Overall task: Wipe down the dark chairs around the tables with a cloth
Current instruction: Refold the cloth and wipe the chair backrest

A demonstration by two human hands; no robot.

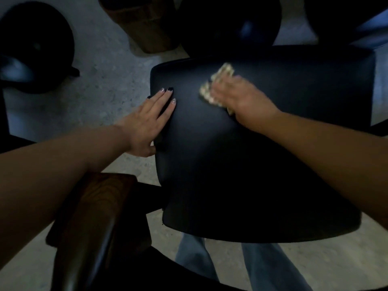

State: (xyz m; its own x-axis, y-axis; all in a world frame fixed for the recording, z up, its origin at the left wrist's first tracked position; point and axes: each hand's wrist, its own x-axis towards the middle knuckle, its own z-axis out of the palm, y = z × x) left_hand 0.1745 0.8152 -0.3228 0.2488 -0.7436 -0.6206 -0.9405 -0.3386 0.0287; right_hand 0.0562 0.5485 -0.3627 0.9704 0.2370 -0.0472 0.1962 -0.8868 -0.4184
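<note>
At the bottom of the frame, the person's blue trouser legs (231, 267) stand on the pale speckled floor (109, 66), and at the lower left a brown wooden piece with visible grain (92, 223) runs toward the bottom edge. Above these, the dark chair seat (252, 164) fills the centre and right of the frame. The left hand (149, 120) lies flat on the seat's left edge, fingers straight and pressed to the surface, the thumb down at the side of the seat. Further up, right of centre, the right hand (237, 93) presses a light-coloured cloth (218, 85) onto the seat; the hand is blurred, so I cannot tell whether the fingers curl around the cloth or lie flat on it. The cloth shows above and to the left of the hand. Along the top of the frame stand a brown wooden base (144, 19), a dark round shape (228, 24) beside it, and another dark round object (35, 47) at the upper left.
</note>
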